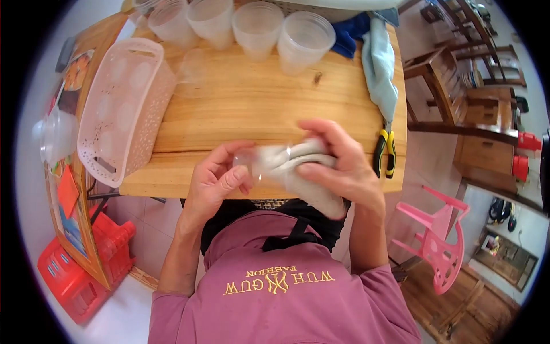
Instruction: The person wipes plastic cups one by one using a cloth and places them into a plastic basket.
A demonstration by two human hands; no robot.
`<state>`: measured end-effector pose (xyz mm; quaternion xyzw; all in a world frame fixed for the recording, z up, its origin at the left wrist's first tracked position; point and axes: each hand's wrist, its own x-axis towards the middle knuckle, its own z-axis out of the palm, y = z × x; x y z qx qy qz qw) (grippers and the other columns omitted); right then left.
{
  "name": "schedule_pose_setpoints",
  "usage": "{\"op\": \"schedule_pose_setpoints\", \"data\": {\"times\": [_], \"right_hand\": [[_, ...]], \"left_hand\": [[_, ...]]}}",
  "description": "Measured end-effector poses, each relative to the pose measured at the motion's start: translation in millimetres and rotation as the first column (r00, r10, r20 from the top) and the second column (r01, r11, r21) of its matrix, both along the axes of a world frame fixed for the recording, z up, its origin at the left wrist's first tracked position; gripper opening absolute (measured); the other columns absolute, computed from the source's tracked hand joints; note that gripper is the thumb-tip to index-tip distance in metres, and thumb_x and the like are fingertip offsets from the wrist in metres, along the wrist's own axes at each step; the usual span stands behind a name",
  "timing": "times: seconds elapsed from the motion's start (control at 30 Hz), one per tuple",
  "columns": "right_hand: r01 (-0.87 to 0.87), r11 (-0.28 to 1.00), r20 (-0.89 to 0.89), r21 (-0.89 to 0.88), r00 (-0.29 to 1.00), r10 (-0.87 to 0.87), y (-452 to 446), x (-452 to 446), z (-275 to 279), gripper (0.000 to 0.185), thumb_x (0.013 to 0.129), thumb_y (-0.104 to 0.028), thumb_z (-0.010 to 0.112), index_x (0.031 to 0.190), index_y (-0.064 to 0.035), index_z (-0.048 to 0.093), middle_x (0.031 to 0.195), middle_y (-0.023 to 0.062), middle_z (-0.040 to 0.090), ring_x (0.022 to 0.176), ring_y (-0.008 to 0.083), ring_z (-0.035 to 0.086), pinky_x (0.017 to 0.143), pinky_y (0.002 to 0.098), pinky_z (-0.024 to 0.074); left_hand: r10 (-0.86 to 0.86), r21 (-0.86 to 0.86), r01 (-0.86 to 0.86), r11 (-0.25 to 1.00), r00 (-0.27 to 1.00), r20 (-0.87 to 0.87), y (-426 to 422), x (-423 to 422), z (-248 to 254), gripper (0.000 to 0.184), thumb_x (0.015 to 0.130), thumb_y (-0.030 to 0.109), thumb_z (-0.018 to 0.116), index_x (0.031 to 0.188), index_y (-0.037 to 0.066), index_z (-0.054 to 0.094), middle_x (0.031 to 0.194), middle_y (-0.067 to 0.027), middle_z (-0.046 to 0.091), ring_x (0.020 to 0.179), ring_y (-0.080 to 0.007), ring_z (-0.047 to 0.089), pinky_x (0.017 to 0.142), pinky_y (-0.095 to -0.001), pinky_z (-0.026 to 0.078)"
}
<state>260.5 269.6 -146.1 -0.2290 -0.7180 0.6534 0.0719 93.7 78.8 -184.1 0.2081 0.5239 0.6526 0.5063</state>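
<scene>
My left hand (223,175) is closed at the left end of a clear plastic cup (258,162), which is blurred and lies on its side in the air near the table's front edge. A pale grey cloth (315,186) is bunched in my right hand (341,166), its upper folds against the cup and its lower end hanging past the table edge. Fingers of my right hand are wrapped round the cloth. How far the cloth reaches into the cup is hard to tell.
Stacks of clear cups (258,26) line the back of the wooden table (229,109). A pink basket (152,112) stands left. Yellow-black pliers (384,152), a light blue cloth (379,63) and a dark blue cloth (348,35) lie right. A pink chair (435,229) stands beyond.
</scene>
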Motion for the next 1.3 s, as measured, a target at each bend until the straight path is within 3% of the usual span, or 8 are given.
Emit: {"op": "schedule_pose_setpoints", "data": {"times": [0.2,0.47,0.6,0.73,0.9,1.0,1.03,1.3], "right_hand": [[-0.073,0.942,0.037,0.327,0.997,0.064,-7,-20,3,0.054,0.075,-0.014,0.075,0.124,-0.0026,0.052,0.102,0.0166,0.061,0.099,0.0297,0.062,0.087,0.0355,0.0494],[0.316,0.777,-0.227,0.544,0.947,-0.227,12,-12,-21,0.046,0.077,-0.019,0.079,0.113,-0.0006,0.057,0.095,0.0173,0.063,0.088,0.0297,0.065,0.078,0.0359,0.0524],[0.452,0.767,-0.234,0.456,0.892,-0.387,21,-1,-9,0.042,0.08,-0.014,0.078,0.115,-0.0016,0.058,0.09,0.0058,0.061,0.082,0.0133,0.059,0.074,0.0265,0.0502],[0.338,0.82,-0.252,0.462,0.936,-0.244,10,2,23,0.046,0.078,-0.009,0.079,0.117,-0.0001,0.058,0.093,0.0018,0.058,0.083,0.0093,0.056,0.073,0.0235,0.0488],[-0.003,0.806,-0.111,0.592,0.99,0.085,-4,-16,25,0.042,0.079,-0.014,0.076,0.114,0.0003,0.058,0.09,0.0124,0.061,0.078,0.0227,0.062,0.069,0.0327,0.0504],[0.042,0.882,-0.061,0.469,0.998,-0.015,13,-15,15,0.04,0.079,-0.014,0.075,0.113,0.0004,0.059,0.09,0.0131,0.062,0.08,0.0231,0.062,0.071,0.0333,0.05],[0.057,0.885,-0.009,0.462,0.998,-0.059,17,-17,18,0.038,0.081,-0.019,0.071,0.11,0.0012,0.059,0.095,0.0196,0.062,0.09,0.0366,0.062,0.079,0.0414,0.0497],[-0.034,0.978,0.214,0.207,0.977,-0.011,17,-11,-3,0.043,0.084,-0.027,0.072,0.117,-0.0005,0.059,0.097,0.0174,0.064,0.092,0.0267,0.062,0.083,0.0355,0.0489]], "left_hand": [[-0.104,-0.143,0.11,0.983,0.993,0.05,-5,1,0,0.046,0.096,0.029,0.061,0.13,-0.003,0.053,0.089,-0.0041,0.065,0.065,-0.0095,0.058,0.056,-0.0227,0.049],[0.141,-0.147,-0.149,0.978,0.988,-0.067,-5,5,-19,0.042,0.093,0.026,0.066,0.123,-0.001,0.055,0.098,-0.0046,0.064,0.068,-0.0106,0.06,0.058,-0.0239,0.05],[0.196,-0.093,-0.225,0.97,0.949,-0.248,-4,-2,-19,0.047,0.091,0.019,0.068,0.129,-0.001,0.05,0.104,-0.0058,0.062,0.079,-0.0097,0.059,0.066,-0.0228,0.049],[0.153,-0.096,-0.238,0.966,0.836,-0.527,4,-1,-2,0.051,0.083,0.006,0.074,0.128,-0.001,0.051,0.114,-0.0078,0.058,0.085,-0.0145,0.058,0.068,-0.0282,0.049],[-0.156,-0.086,0.176,0.981,0.437,-0.886,27,11,38,0.053,0.072,0.002,0.079,0.119,-0.002,0.055,0.106,-0.014,0.058,0.079,-0.0213,0.057,0.069,-0.0319,0.05],[-0.243,-0.15,0.211,0.966,0.547,-0.801,17,4,36,0.051,0.072,0.001,0.079,0.117,-0.001,0.055,0.108,-0.0158,0.058,0.082,-0.0248,0.06,0.07,-0.0328,0.051],[-0.237,-0.111,0.248,0.962,0.567,-0.789,17,2,41,0.049,0.074,0.003,0.078,0.117,0.0,0.056,0.11,-0.0161,0.058,0.086,-0.0259,0.061,0.07,-0.033,0.052],[-0.346,-0.005,0.364,0.931,0.878,-0.331,4,-9,46,0.049,0.081,0.006,0.077,0.124,0.004,0.054,0.126,-0.0097,0.052,0.111,-0.0171,0.055,0.09,-0.0304,0.05]]}}
